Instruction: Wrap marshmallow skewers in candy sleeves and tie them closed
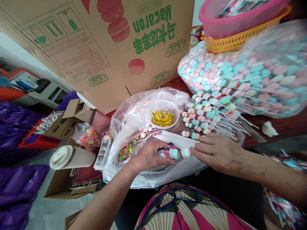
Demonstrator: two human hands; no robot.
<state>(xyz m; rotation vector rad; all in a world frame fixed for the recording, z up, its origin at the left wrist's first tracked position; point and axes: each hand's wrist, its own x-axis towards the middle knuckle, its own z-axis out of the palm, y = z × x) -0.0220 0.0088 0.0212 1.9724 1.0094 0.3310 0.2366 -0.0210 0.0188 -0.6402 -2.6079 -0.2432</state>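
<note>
My left hand (147,157) is closed around a short candy skewer (175,153) with pink, blue and white pieces. My right hand (217,151) meets it from the right, fingers pinched on the skewer's end and lying over a bundle of clear narrow bags (176,139). Both hands rest on a crumpled clear plastic sheet (129,115). Just beyond them lies a row of finished candy skewers (203,119) with white sticks pointing right. A small clear bowl (153,110) holds gold twist ties (163,118). Loose ring candies (126,151) lie left of my left hand.
A big clear bag of pastel candies (251,73) fills the right. A cardboard Macaron box (100,48) stands behind. Pink basket (230,22) stacked in a yellow basket (240,40) sits top right. A white cup (70,157), a small candy bag (88,137) and open cartons (64,123) lie left.
</note>
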